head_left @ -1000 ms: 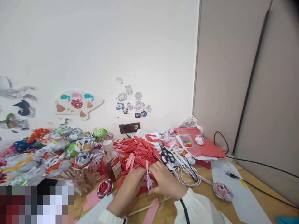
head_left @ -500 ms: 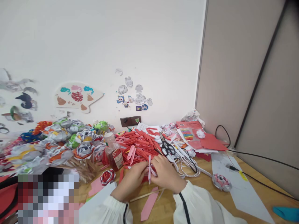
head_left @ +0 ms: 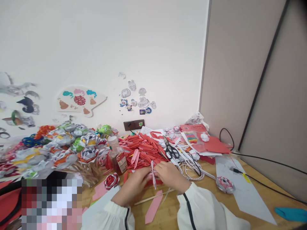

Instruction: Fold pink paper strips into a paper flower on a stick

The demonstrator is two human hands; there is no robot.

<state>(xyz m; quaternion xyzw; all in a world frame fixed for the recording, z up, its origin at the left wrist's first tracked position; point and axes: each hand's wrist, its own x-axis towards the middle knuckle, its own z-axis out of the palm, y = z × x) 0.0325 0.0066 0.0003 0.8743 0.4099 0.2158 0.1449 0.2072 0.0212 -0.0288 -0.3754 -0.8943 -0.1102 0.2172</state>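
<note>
Between my two hands is a folded pink-and-white paper piece (head_left: 153, 179), its pointed ends showing above and below the fingers. My left hand (head_left: 138, 180) grips it from the left, fingertips partly hidden behind the paper. From the right, my right hand (head_left: 170, 175) pinches the same piece. Just beyond the hands lies a heap of folded red paper strips (head_left: 141, 148), with a few pink folded strips (head_left: 135, 157) on top. Below the hands, a flat pink paper strip (head_left: 153, 207) rests on the table beside a thin wooden stick (head_left: 153, 197).
Black-handled scissors (head_left: 171, 150) and a bead string (head_left: 192, 171) lie to the right. A glue bottle (head_left: 118, 159) stands left, near a red-and-white paper flower (head_left: 111, 181) and many paper flowers (head_left: 88, 148). Another flower (head_left: 225, 184) and a black cable (head_left: 259, 183) lie at right.
The folded paper piece has turned between my hands, its spread side flaps now less visible. Both hands stay close together around it. The view has shifted slightly.
</note>
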